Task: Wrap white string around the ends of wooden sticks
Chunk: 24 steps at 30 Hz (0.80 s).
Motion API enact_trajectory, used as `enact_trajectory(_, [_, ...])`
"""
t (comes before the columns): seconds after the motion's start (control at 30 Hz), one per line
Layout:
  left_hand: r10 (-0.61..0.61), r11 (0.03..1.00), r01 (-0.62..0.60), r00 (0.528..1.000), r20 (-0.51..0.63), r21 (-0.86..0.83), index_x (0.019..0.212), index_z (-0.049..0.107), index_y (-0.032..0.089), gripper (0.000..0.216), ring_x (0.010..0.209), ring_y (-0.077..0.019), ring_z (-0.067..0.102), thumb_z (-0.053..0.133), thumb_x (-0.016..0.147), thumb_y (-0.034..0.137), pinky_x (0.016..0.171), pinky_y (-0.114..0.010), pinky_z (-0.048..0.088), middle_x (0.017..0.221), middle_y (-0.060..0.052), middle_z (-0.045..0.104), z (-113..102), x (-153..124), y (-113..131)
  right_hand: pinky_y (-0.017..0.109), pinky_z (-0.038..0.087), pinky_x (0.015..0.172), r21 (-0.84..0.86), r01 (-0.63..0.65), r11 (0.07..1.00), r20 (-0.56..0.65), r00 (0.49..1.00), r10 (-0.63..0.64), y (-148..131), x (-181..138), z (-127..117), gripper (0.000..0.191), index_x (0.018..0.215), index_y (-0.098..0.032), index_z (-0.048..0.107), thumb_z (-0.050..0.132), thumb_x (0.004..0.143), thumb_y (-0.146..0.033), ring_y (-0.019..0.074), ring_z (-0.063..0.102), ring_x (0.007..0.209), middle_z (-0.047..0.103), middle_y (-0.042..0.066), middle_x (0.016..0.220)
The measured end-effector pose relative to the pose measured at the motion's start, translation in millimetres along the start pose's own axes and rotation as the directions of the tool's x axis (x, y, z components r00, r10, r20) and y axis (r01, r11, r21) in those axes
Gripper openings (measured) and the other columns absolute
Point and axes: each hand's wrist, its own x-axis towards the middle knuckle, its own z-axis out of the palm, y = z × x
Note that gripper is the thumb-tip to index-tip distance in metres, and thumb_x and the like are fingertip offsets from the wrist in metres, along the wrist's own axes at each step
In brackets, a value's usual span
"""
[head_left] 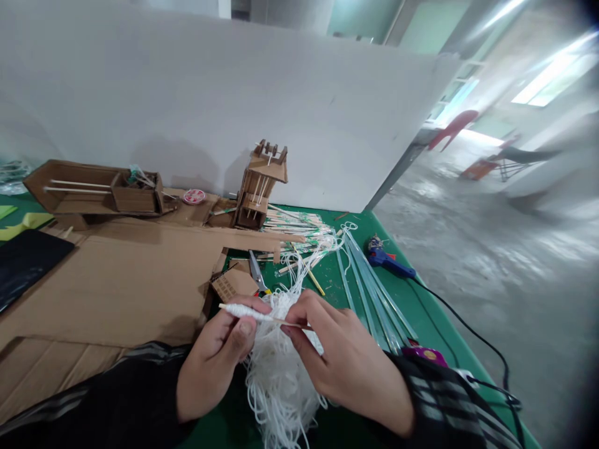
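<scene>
My left hand (215,355) pinches a thin wooden stick (255,315) whose left end is wrapped in white string. At the stick's right part, my right hand (341,358) has its fingers closed on the stick and on a strand of the string. A loose tangle of white string (281,380) hangs below and between both hands, over the green table (421,318). Both sleeves are dark with pale stripes.
Large cardboard sheets (116,280) cover the table's left. A cardboard boat model (93,190) and a small cardboard tower (259,184) stand at the back by a white board. Scissors (257,271), clear plastic strips (374,293), wooden sticks and a blue glue gun (386,259) with a black cord lie nearby.
</scene>
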Motion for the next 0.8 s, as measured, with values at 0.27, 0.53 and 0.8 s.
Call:
enact_trajectory(0.27, [-0.005,1.0,0.005,1.0,0.011,0.0,0.112,0.052,0.018,0.029,0.054,-0.0104,0.032,0.044,0.098,0.042,0.05,-0.022,0.029,0.061,0.006,0.034,-0.5,1.4,-0.7,0.027,0.038,0.058,-0.024,0.076,0.997,-0.03,0.997,-0.076,2.1,0.7,-0.5,0.009,0.096,-0.019,0.054,0.046,0.095,-0.017,0.0149,0.055,0.07,0.061,0.002,0.083])
enact_trajectory(0.53, [-0.002,0.998,0.002,1.0,-0.005,0.063,0.108,0.055,0.019,0.027,0.056,-0.011,0.034,0.045,0.098,0.041,0.053,-0.023,0.031,0.063,0.005,0.038,-0.1,1.1,1.8,0.026,0.04,0.058,-0.009,0.118,0.993,-0.042,0.992,-0.118,2.6,1.0,1.0,0.015,0.094,-0.018,0.054,0.041,0.095,-0.011,0.0142,0.054,0.069,0.06,0.002,0.082])
enact_trajectory(0.8, [0.005,0.998,-0.006,1.0,0.01,0.062,0.108,0.054,0.019,0.029,0.056,-0.0106,0.033,0.044,0.098,0.044,0.053,-0.023,0.032,0.064,0.005,0.037,0.1,0.7,2.4,0.026,0.039,0.056,-0.02,0.041,0.999,-0.008,0.999,-0.041,-0.5,1.5,1.3,0.009,0.093,-0.018,0.054,0.046,0.094,-0.015,0.0155,0.056,0.071,0.059,0.003,0.088])
